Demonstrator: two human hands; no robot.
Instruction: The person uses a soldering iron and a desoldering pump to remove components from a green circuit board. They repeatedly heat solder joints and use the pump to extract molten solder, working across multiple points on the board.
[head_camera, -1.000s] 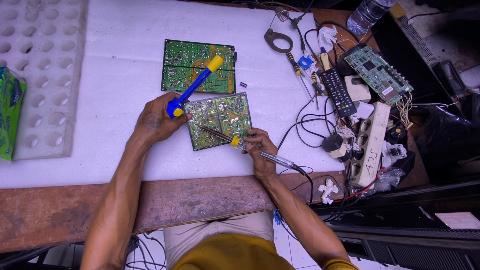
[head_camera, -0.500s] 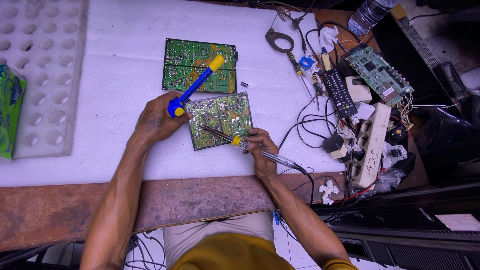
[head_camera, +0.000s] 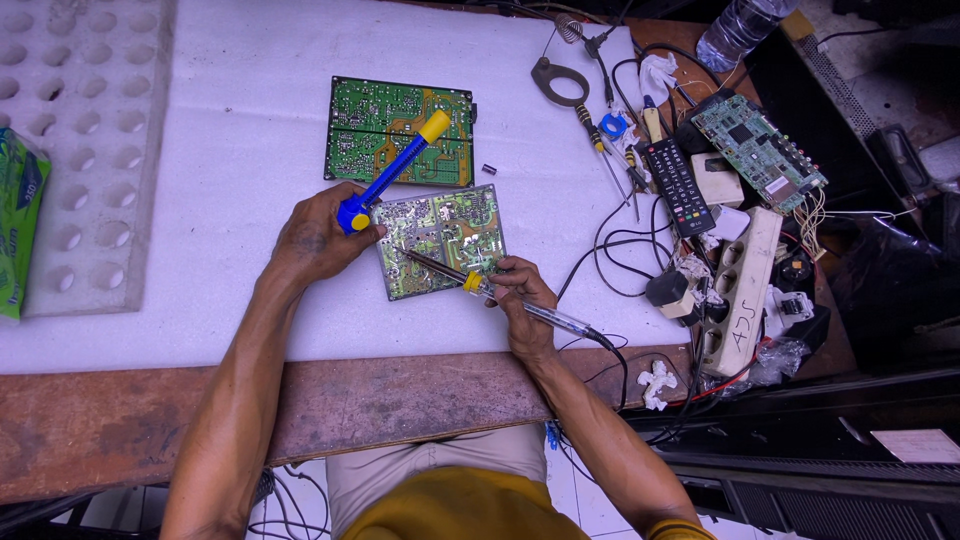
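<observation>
White foam sheeting (head_camera: 250, 300) covers most of the workbench, with a strip of worn reddish wood (head_camera: 400, 400) showing along the near edge where the person sits. Near the middle of the sheet lies a small circuit board (head_camera: 445, 240), solder side up and turned a little askew. The left hand (head_camera: 320, 235) rests at that board's left edge, its fingers curled tight around the blue barrel of a desoldering pump (head_camera: 390, 172); the pump's yellow plunger end slants up and away over a second, larger green circuit board (head_camera: 400, 130) that lies just beyond the first, toward the far edge. The right hand (head_camera: 520, 295) sits at the small board's near right corner and pinches a soldering iron (head_camera: 470, 280) like a pen, just behind its yellow collar. The iron's metal shaft runs leftward across the board, its tip down on the solder side near the left hand. Its cable trails off the handle toward the near edge.

At the left edge of the sheet lies a white foam tray of round pockets (head_camera: 85, 150), with a green packet (head_camera: 20, 230) beside it. The right end of the bench is crowded: a black remote control (head_camera: 675, 185), screwdrivers (head_camera: 600, 150), a third green circuit board (head_camera: 755, 150), a white power strip (head_camera: 745, 290) and tangled black wires (head_camera: 610, 250). A plastic bottle (head_camera: 735, 30) lies at the far right corner.
</observation>
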